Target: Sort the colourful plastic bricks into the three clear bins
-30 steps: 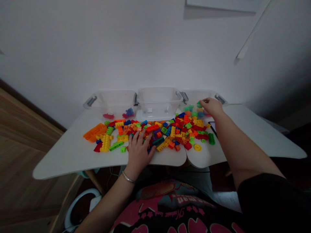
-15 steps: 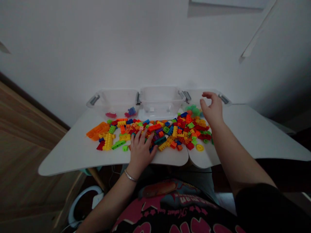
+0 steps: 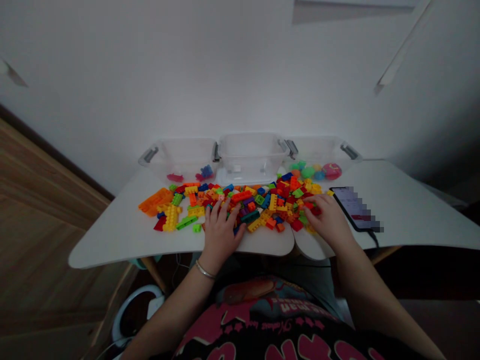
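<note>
A wide heap of coloured plastic building bricks [image 3: 258, 207] covers the middle of the white table [image 3: 112, 247]. My left hand [image 3: 221, 231] rests at the heap's front edge, fingers spread over the bricks and nothing gripped. My right hand [image 3: 326, 217] lies on the heap's right side, fingers apart, touching bricks near several red ones. A stack of yellow bricks [image 3: 170, 218] and an orange brick plate [image 3: 155, 201] lie left of my left hand.
Three clear plastic bins with grey handles stand along the table's back. The left bin [image 3: 180, 160] holds pink and blue bricks, the middle bin [image 3: 249, 157] holds a small white piece, and the right bin [image 3: 320, 155] holds round coloured pieces. A phone [image 3: 354, 207] with a cable lies right of my right hand.
My right hand has moved down from the right bin onto the heap, uncovering the phone and the bin's round pieces. My left hand has barely moved.
</note>
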### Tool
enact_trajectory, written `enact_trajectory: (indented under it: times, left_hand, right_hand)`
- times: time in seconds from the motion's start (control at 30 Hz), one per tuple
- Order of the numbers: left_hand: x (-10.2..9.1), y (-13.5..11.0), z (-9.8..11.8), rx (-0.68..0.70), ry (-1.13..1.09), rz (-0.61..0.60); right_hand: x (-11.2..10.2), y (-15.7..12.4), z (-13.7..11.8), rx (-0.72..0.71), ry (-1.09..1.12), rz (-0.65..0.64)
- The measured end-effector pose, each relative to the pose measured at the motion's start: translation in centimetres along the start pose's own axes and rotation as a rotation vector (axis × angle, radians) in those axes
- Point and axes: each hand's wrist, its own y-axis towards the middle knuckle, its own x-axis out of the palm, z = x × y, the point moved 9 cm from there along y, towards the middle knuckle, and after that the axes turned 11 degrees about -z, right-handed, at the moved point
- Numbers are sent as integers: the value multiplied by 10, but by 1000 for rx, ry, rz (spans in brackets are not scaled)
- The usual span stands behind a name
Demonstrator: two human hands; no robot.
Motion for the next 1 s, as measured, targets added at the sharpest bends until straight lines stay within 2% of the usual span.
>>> enact_trajectory:
  times: [0.13, 0.4, 0.73, 1.0]
  left_hand:
    - [0, 0, 0, 2, 4, 1]
    - [-2, 2, 2, 9, -7, -1]
    - [-3, 2, 2, 4, -2, -1]
    - [-4, 2, 3, 8, -6, 0]
  right_hand:
    - [0, -11, 14, 58, 20, -104]
    - [22, -22, 25, 121, 13, -411]
    - [24, -24, 35, 149, -13, -385]
    - [37, -30, 39, 203, -79, -440]
